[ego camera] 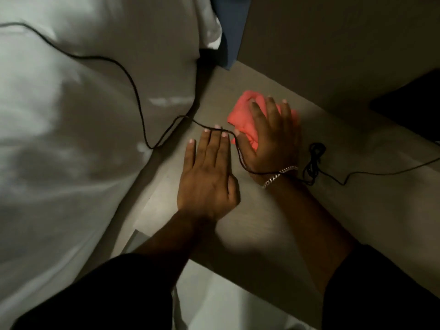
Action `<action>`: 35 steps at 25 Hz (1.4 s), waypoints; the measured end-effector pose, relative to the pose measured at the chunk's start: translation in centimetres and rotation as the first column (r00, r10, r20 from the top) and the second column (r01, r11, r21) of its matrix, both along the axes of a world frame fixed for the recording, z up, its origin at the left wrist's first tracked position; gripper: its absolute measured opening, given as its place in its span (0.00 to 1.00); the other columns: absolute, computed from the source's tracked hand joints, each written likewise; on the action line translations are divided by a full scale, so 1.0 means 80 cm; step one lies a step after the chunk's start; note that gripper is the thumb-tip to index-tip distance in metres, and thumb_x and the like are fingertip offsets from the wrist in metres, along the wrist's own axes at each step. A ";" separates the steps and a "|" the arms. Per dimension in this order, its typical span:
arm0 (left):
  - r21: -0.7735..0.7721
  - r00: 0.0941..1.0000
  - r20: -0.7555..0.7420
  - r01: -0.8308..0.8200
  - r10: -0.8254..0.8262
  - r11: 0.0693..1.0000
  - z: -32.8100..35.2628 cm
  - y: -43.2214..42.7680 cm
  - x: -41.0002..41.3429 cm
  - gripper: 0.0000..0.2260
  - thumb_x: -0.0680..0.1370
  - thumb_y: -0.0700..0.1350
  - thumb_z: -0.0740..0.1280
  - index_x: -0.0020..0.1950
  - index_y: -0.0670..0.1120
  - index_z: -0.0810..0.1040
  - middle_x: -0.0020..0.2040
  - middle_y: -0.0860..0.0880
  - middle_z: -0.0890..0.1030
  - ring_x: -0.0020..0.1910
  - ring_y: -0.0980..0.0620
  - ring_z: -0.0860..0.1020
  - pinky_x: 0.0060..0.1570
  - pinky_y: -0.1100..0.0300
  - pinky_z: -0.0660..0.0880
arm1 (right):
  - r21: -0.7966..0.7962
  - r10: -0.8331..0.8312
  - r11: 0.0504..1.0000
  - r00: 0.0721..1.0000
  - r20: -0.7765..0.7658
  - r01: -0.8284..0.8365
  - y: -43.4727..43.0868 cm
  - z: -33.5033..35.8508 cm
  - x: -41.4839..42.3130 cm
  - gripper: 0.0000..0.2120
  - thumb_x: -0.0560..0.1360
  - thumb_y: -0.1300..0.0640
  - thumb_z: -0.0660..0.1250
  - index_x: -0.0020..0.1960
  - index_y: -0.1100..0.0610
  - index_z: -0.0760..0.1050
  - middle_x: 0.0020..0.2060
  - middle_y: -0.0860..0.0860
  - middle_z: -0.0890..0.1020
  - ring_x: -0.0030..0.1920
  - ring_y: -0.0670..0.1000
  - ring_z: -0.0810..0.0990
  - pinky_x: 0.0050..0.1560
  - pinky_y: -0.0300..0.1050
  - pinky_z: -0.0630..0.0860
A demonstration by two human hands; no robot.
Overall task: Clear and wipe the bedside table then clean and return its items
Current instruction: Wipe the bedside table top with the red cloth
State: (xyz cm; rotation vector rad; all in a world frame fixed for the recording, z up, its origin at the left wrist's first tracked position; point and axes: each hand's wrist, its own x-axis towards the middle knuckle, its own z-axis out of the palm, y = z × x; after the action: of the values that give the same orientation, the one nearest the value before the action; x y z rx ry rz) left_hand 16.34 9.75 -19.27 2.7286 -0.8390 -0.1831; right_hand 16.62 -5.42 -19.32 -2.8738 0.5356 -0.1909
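The bedside table [297, 210] is a pale wood-look top filling the middle and right. A crumpled orange-red cloth [242, 110] lies on it toward the back. My right hand [273, 136] presses down on the cloth, fingers spread over it, a silver bracelet at the wrist. My left hand [209, 172] lies flat on the tabletop just left of it, fingers together, holding nothing. A thin black cable [133, 91] runs off the bed, passes over my left fingertips and right wrist, and ends in a small tangle [314, 163] on the table.
The white bed with its pillow [71, 139] lies along the table's left edge. A blue headboard panel [232, 32] stands at the back. A dark object [412, 103] sits at the right rear of the table. Wall rises behind.
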 end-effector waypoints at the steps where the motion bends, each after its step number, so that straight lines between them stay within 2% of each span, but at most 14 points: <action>1: -0.015 1.000 -0.020 0.004 -0.004 1.000 0.002 0.002 0.002 0.33 0.75 0.52 0.53 0.79 0.42 0.55 0.80 0.40 0.56 0.80 0.44 0.50 0.78 0.42 0.47 | -0.011 0.001 1.000 1.000 -0.027 -0.002 0.009 0.001 -0.021 0.31 0.75 0.38 0.56 0.75 0.49 0.62 0.76 0.55 0.66 0.76 0.62 0.61 0.73 0.64 0.60; 6: -0.056 1.000 0.016 -0.016 0.017 0.998 0.001 0.006 0.001 0.31 0.75 0.49 0.54 0.78 0.41 0.57 0.79 0.39 0.59 0.80 0.41 0.53 0.78 0.44 0.46 | -0.080 -0.062 0.996 0.983 -0.173 0.049 0.048 0.008 -0.157 0.33 0.76 0.39 0.55 0.77 0.52 0.58 0.77 0.59 0.63 0.77 0.64 0.58 0.76 0.63 0.56; 9: -0.088 0.996 0.072 -0.041 0.047 0.995 -0.008 0.001 -0.008 0.28 0.79 0.51 0.54 0.78 0.42 0.59 0.79 0.41 0.60 0.80 0.43 0.55 0.78 0.44 0.49 | -0.111 -0.245 0.967 0.957 -0.157 0.229 0.063 0.009 -0.246 0.33 0.76 0.38 0.54 0.76 0.55 0.62 0.75 0.61 0.65 0.75 0.66 0.61 0.75 0.64 0.58; 12: -0.065 0.998 0.051 -0.044 0.048 0.997 -0.013 0.000 -0.004 0.31 0.80 0.58 0.51 0.79 0.42 0.57 0.80 0.42 0.58 0.80 0.44 0.53 0.78 0.44 0.48 | -0.098 -0.478 0.878 0.868 -0.134 0.469 0.080 0.014 -0.286 0.33 0.76 0.40 0.58 0.75 0.56 0.64 0.75 0.62 0.66 0.75 0.66 0.62 0.75 0.63 0.59; 14: -0.040 0.996 0.077 -0.040 0.043 0.998 -0.012 0.000 -0.002 0.32 0.80 0.60 0.49 0.78 0.41 0.58 0.79 0.41 0.59 0.80 0.43 0.54 0.78 0.43 0.50 | -0.082 -0.656 0.754 0.744 -0.128 0.652 0.096 0.020 -0.263 0.33 0.75 0.40 0.60 0.75 0.56 0.64 0.75 0.62 0.66 0.75 0.66 0.62 0.75 0.62 0.59; 16: -0.037 0.998 0.068 -0.012 0.015 0.999 -0.009 0.000 -0.006 0.32 0.80 0.59 0.49 0.78 0.41 0.58 0.79 0.41 0.59 0.80 0.43 0.54 0.77 0.42 0.50 | -0.020 -0.706 0.702 0.692 -0.151 0.712 0.113 0.024 -0.222 0.34 0.74 0.38 0.58 0.76 0.54 0.62 0.76 0.60 0.64 0.76 0.65 0.60 0.75 0.63 0.56; 19: -0.164 0.997 -0.074 0.020 -0.032 0.986 0.009 0.010 -0.004 0.27 0.78 0.51 0.50 0.75 0.43 0.67 0.78 0.43 0.64 0.79 0.45 0.56 0.78 0.45 0.48 | 0.244 -0.508 0.823 0.857 -0.089 0.513 0.112 0.030 -0.186 0.34 0.73 0.36 0.52 0.74 0.52 0.66 0.76 0.57 0.66 0.77 0.60 0.60 0.77 0.60 0.55; 20: -0.260 0.985 -0.173 -0.046 0.001 0.965 0.019 0.012 -0.001 0.26 0.76 0.48 0.51 0.72 0.42 0.71 0.76 0.43 0.67 0.79 0.45 0.59 0.78 0.47 0.49 | 0.387 -0.508 0.793 0.862 -0.005 0.470 0.095 0.034 -0.181 0.33 0.73 0.39 0.52 0.72 0.54 0.70 0.74 0.57 0.70 0.75 0.59 0.64 0.76 0.59 0.59; 22: -0.422 0.940 -0.330 -0.226 0.084 0.878 0.041 0.005 -0.011 0.24 0.75 0.47 0.52 0.65 0.41 0.77 0.68 0.41 0.77 0.72 0.43 0.69 0.75 0.48 0.58 | 0.570 -0.678 0.643 0.726 0.113 0.512 0.048 0.032 -0.188 0.27 0.73 0.48 0.55 0.66 0.61 0.76 0.67 0.61 0.77 0.69 0.61 0.73 0.70 0.58 0.68; 23: -0.431 0.942 -0.310 -0.262 0.132 0.864 0.051 -0.004 -0.032 0.22 0.76 0.49 0.53 0.62 0.41 0.78 0.63 0.40 0.79 0.66 0.42 0.74 0.70 0.47 0.65 | 0.546 -0.718 0.617 0.689 0.096 0.567 0.027 0.026 -0.201 0.26 0.72 0.52 0.56 0.64 0.62 0.76 0.66 0.63 0.77 0.68 0.62 0.74 0.68 0.58 0.69; 24: -0.393 0.953 -0.263 -0.249 0.151 0.885 0.056 -0.019 -0.063 0.22 0.77 0.51 0.54 0.62 0.41 0.77 0.61 0.40 0.79 0.63 0.41 0.75 0.67 0.46 0.68 | 0.430 -0.700 0.658 0.712 0.046 0.618 0.011 0.020 -0.219 0.25 0.73 0.55 0.56 0.66 0.62 0.75 0.68 0.63 0.75 0.70 0.63 0.72 0.69 0.59 0.67; 27: -0.122 0.958 -0.287 -0.043 0.006 0.992 0.059 -0.070 -0.164 0.32 0.77 0.61 0.51 0.76 0.44 0.60 0.76 0.39 0.64 0.75 0.36 0.60 0.73 0.33 0.55 | 0.018 -0.525 0.846 0.837 -0.156 0.534 0.003 -0.006 -0.271 0.25 0.82 0.52 0.52 0.77 0.55 0.58 0.78 0.58 0.61 0.78 0.60 0.58 0.75 0.63 0.56; 30: 0.035 0.976 -0.213 0.041 -0.032 0.999 0.028 -0.074 -0.155 0.33 0.76 0.63 0.48 0.79 0.51 0.53 0.80 0.43 0.56 0.79 0.36 0.49 0.72 0.29 0.44 | -0.068 -0.511 0.860 0.854 -0.099 0.507 0.001 -0.016 -0.280 0.27 0.81 0.45 0.44 0.78 0.53 0.55 0.78 0.56 0.60 0.79 0.58 0.58 0.73 0.62 0.56; 35: 0.029 0.985 -0.040 -0.169 0.170 0.985 0.015 -0.012 -0.053 0.28 0.79 0.59 0.52 0.78 0.51 0.59 0.79 0.43 0.60 0.79 0.38 0.54 0.75 0.35 0.51 | -0.143 -0.481 0.871 0.875 -0.058 0.470 0.003 -0.015 -0.285 0.27 0.80 0.45 0.49 0.78 0.52 0.56 0.78 0.55 0.62 0.78 0.57 0.59 0.74 0.61 0.56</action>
State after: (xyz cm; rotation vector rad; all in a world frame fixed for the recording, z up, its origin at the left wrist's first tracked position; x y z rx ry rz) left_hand 12.07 8.81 -18.07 2.7921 -0.5927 -0.2165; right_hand -6.21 -5.20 -20.52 -2.8192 1.2946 -0.1719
